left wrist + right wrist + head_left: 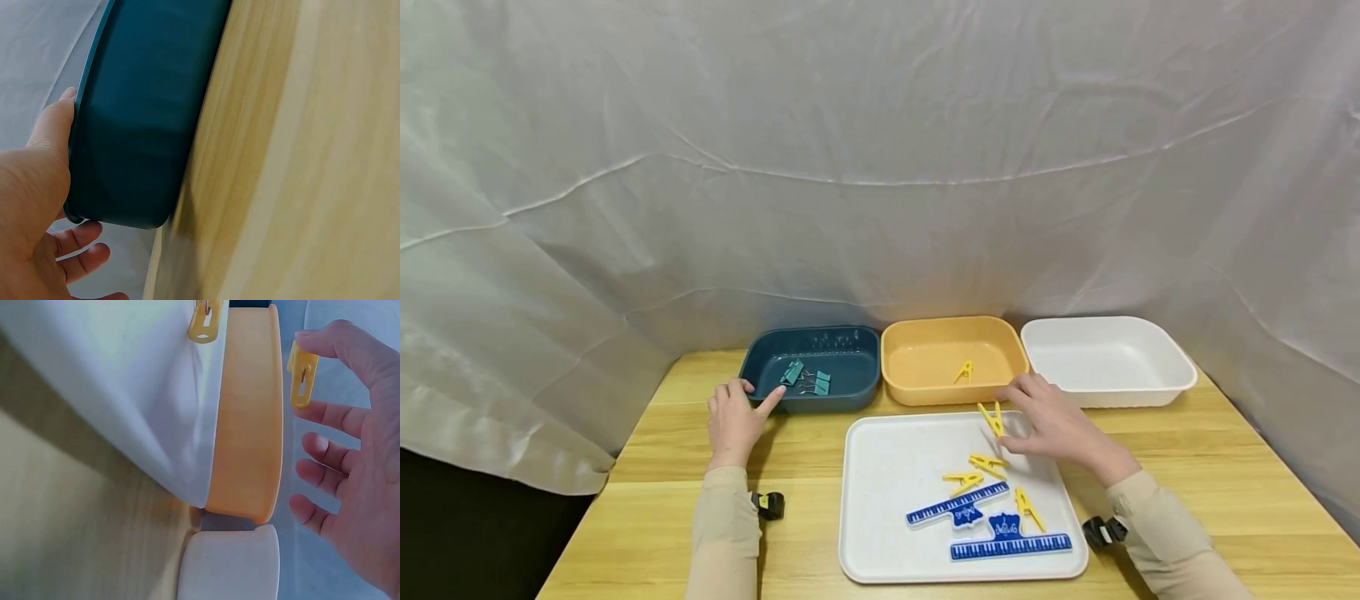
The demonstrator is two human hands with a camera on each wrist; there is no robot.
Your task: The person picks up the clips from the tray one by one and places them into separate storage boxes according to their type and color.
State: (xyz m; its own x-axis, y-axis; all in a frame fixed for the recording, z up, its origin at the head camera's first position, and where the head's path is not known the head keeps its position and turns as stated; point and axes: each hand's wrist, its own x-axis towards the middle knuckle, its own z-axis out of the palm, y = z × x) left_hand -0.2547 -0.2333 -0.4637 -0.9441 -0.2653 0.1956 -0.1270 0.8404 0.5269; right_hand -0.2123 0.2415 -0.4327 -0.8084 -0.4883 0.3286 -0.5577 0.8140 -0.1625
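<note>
My left hand (735,423) rests at the front left corner of the dark teal bin (842,403), thumb and fingers spread along its rim. Inside that bin lie teal binder clips (792,372). Above the far edge of the white tray (880,467), my right hand (1051,419) pinches a yellow clothespin (304,376) between thumb and index finger, the other fingers loosely bent. On the tray are three yellow clothespins (987,463) and two blue clips with a piano-key pattern (1011,546). Another yellow clothespin (964,372) is in the yellow bin (917,395).
To the right of the yellow bin stands a white bin (1120,400). The three bins form a row along the back of the wooden table (625,533), behind the tray. A pale cloth curtain (880,233) hangs behind them.
</note>
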